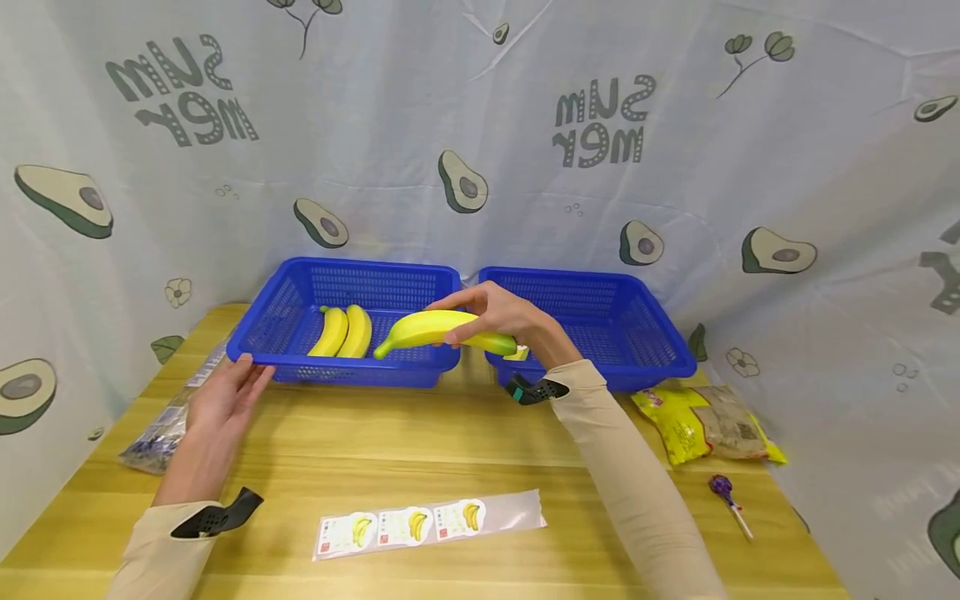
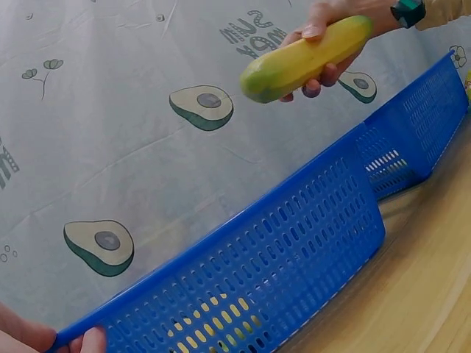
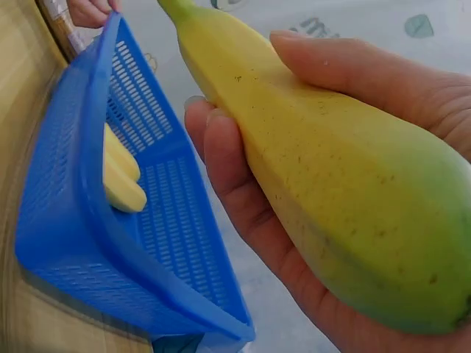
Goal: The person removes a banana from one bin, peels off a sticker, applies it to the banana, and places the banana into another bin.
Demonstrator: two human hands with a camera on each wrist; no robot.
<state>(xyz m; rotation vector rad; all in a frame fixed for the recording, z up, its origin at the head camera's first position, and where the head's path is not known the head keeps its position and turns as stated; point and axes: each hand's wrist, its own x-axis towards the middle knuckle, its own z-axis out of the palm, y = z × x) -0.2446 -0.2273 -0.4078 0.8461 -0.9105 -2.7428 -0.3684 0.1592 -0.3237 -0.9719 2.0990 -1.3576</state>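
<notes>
A yellow banana with green ends (image 1: 427,327) is held in my right hand (image 1: 498,315), above the right end of the left blue basket (image 1: 352,372). In the right wrist view my thumb lies along one side of the banana (image 3: 331,176) and the fingers curl round the other. My left hand (image 1: 225,396) pinches the near left corner of that basket's rim, as the left wrist view also shows. Two more bananas (image 1: 343,332) lie side by side inside the left basket, toward its left.
A second blue basket (image 1: 600,375) stands to the right, something yellow near its left corner. A sticker strip with banana pictures (image 1: 420,527) lies in front. At right are a yellow packet (image 1: 697,425) and a lollipop (image 1: 723,492); at left, a clear plastic bag (image 1: 161,433). A printed curtain hangs behind.
</notes>
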